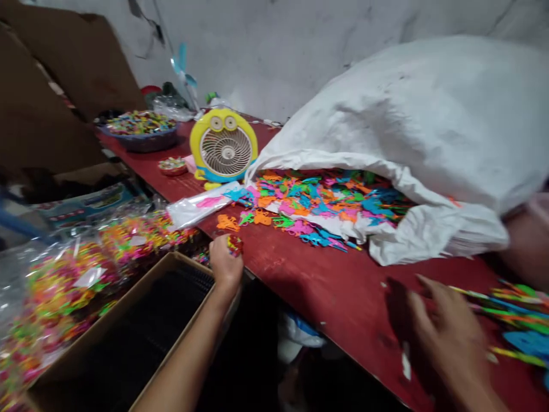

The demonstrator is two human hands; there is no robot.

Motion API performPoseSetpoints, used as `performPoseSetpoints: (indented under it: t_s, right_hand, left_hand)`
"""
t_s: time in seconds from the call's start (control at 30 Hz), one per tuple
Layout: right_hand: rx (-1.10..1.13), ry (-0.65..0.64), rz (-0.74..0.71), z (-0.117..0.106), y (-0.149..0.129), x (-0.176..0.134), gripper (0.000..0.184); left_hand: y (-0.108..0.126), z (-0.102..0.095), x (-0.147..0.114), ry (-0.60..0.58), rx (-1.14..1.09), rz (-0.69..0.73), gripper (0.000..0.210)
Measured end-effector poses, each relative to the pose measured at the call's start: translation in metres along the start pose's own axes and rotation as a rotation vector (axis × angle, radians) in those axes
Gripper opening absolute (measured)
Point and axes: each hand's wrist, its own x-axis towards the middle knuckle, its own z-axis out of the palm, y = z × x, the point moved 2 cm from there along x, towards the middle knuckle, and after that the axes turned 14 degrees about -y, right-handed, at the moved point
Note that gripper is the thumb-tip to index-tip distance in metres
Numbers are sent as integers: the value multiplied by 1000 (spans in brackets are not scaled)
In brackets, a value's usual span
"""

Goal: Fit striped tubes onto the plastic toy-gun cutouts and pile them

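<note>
A makeshift packing workshop: a sack point(429, 131) spilling plastic toy pieces point(317, 200), filled bags point(64, 280), cardboard box point(128, 337).

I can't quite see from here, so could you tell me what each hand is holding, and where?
The left hand grips a small red packet at its lower end. The right hand holds nothing, fingers spread.

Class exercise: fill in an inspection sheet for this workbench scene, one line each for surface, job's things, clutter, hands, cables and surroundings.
Surface: red table, worn, scattered bits.
Job's things: small multicoloured bundle in left hand; colourful plastic pieces spilling from white sack.
Clutter: yellow fan, filled basin, packed clear bags, cardboard box.
Hands: left closed on bundle; right hand open, blurred, beside coloured sticks.
Cables: dark wire on wall.
Surroundings: grey wall.
</note>
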Motion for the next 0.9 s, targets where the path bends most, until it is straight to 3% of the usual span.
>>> performPoseSetpoints:
  t_s: [0.07,0.13,0.23,0.3,0.37,0.5,0.7,0.9]
  right_hand:
    - [-88,-50,-17,12,-1,7,36]
    - [4,-91,5,27,-8,14,39]
    - [359,-256,61,52,-36,18,41]
    - [581,-409,49,64,-63,16,41]
    - [715,-467,22,72,-84,11,39]
    - [826,-388,18,78,-93,7,31]
    - [1044,-406,171,89,-75,12,31]
    - [910,-460,105,85,-81,22,32]
  left_hand:
    - [10,-1,-6,16,-187,-5,25]
    - [32,3,-18,-56,-558,-62,33]
    - [84,22,-39,-324,-1174,-191,36]
    - [118,39,-51,-496,-1399,-277,36]
    - [141,56,-61,-620,-1531,-324,39]
    - [155,77,-76,-731,-1583,-321,40]
    - [155,79,-87,-813,-1441,-264,33]
    - [151,77,-85,-830,-1151,-91,22]
